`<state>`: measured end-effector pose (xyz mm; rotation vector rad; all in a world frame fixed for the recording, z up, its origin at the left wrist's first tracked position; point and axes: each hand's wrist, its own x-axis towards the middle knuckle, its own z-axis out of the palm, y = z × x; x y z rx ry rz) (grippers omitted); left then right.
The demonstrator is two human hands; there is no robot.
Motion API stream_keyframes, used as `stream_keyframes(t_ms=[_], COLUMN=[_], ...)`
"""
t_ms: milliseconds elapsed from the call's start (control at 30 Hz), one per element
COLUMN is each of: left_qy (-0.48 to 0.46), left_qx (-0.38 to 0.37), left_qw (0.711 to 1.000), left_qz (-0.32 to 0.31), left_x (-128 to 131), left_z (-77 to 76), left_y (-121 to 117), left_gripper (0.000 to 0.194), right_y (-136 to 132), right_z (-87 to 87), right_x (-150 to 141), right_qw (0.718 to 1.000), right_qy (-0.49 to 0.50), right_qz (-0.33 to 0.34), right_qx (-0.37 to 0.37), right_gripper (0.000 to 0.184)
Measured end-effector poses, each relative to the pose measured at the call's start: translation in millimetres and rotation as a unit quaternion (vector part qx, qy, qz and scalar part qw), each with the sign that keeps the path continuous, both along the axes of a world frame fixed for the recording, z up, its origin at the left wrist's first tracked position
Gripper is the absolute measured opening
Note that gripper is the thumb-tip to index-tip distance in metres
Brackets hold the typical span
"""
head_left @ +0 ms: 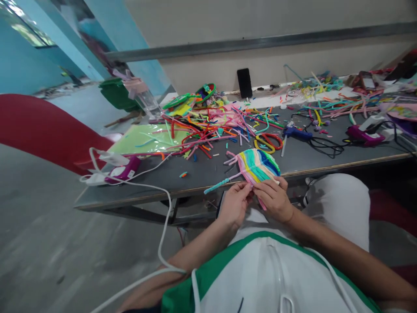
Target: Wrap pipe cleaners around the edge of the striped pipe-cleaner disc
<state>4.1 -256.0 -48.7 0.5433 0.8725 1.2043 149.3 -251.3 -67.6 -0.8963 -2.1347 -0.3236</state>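
Grey tabletop (205, 171), bare patch by edge (182, 192) | left hand (236, 199), right hand (274, 198) pinch striped piece (259, 164)

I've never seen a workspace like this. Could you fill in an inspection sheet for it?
Surface: gray table, heavily strewn toward the back.
Job's things: striped, fuzzy, multicolored piece, held at the table's front edge.
Clutter: loose colored strands, a pale green sheet, a blue tool resembling a glue gun, a dark phone leaning upright.
Hands: left hand and right hand bare, both gripping the piece's near edge.
Cables: white cable crosses the table's front edge in view; black cables tangled beside the blue tool.
Surroundings: red chair at left, pale wall behind.
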Motion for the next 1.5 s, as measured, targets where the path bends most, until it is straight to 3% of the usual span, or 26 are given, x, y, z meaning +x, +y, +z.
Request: stream_keyframes(t_ms=[167, 400, 700, 1133, 1500], left_qy=[-0.025, -0.061, -0.047, -0.023, -0.006], left_qx=[0.005, 0.003, -0.008, -0.020, -0.019], left_qw=[0.998, 0.994, 0.996, 0.997, 0.998], left_qz=[0.060, 0.089, 0.074, 0.074, 0.058], left_x=[2.7, 6.0, 4.9, 6.1, 1.8], left_z=[-9.5, -14.2, -13.2, -12.6, -14.1], left_y=[-0.1, -2.3, -2.0, 1.8, -0.2], left_gripper=[0.030, 0.033, 0.030, 0.023, 0.024], right_y=[3.0, 5.8, 1.3, 4.8, 1.8], right_z=[-3.7, -7.2, 6.1, -0.9, -3.9], right_x=[-1.9, -6.9, -4.8, 6.6, 7.5], right_qw=[1.000, 0.996, 0.992, 0.996, 0.997], right_qy=[0.008, 0.076, 0.082, 0.031, 0.025], right_qz=[0.000, -0.011, 0.001, -0.008, 0.009], right_qx=[-0.004, -0.043, -0.097, -0.087, -0.068], right_gripper=[0.017, 0.010, 0.016, 0.013, 0.022])
